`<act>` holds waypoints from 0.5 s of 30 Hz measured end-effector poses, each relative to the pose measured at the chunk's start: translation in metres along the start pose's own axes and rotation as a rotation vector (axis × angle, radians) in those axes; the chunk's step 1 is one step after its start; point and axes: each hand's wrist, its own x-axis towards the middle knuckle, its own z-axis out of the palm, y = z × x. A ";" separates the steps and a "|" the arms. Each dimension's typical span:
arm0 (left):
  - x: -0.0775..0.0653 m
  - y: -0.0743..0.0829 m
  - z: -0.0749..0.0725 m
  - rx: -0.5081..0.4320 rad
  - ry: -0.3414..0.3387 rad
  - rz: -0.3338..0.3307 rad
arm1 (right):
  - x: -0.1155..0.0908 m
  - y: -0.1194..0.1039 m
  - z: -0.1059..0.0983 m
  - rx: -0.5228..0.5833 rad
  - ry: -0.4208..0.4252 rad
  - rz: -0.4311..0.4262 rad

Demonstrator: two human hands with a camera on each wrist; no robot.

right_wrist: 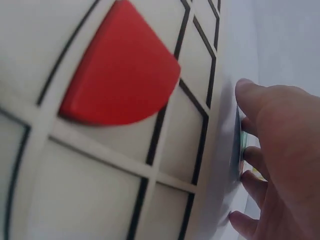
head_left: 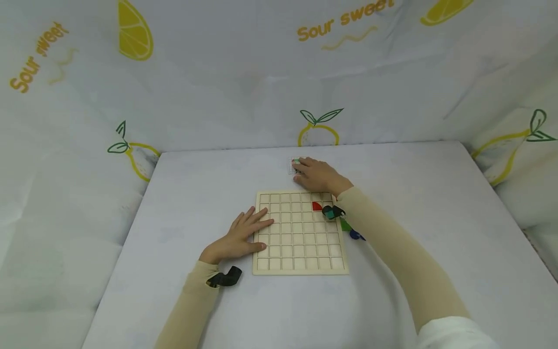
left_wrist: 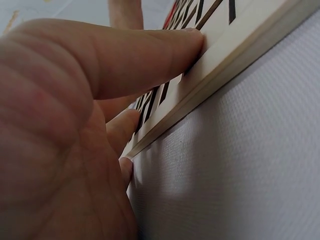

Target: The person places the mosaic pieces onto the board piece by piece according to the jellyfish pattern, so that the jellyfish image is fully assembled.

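Observation:
A pale wooden grid board (head_left: 298, 239) lies flat on the table. My left hand (head_left: 237, 238) has its fingers spread over the board's left edge, with the thumb (left_wrist: 165, 47) pressing on the rim side. A red quarter-circle piece (head_left: 316, 207) sits in one cell near the upper right, large in the right wrist view (right_wrist: 125, 70). Beyond the board's far edge, my right hand (head_left: 320, 176) rests on a small printed card (head_left: 290, 166), its fingertips covering part of the coloured pattern. In the right wrist view, those fingers are slightly bent and apart, with the card partly hidden behind them.
By the board's right edge, a green piece (head_left: 345, 225) and a dark blue piece (head_left: 355, 234) lie partly hidden under the right forearm. A white fabric wall (head_left: 235, 106) with lemon prints stands behind the table.

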 end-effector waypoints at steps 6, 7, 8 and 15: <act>-0.003 0.004 0.001 -0.026 0.003 -0.011 | -0.008 0.003 -0.008 0.058 0.038 -0.041; -0.003 0.005 0.001 -0.030 0.004 -0.005 | -0.012 0.004 -0.013 0.090 0.056 -0.043; -0.002 0.005 0.001 -0.030 0.003 -0.003 | -0.015 0.006 -0.018 0.126 0.077 -0.045; 0.000 0.004 0.002 -0.035 0.018 0.019 | -0.051 0.028 -0.052 0.407 0.093 0.014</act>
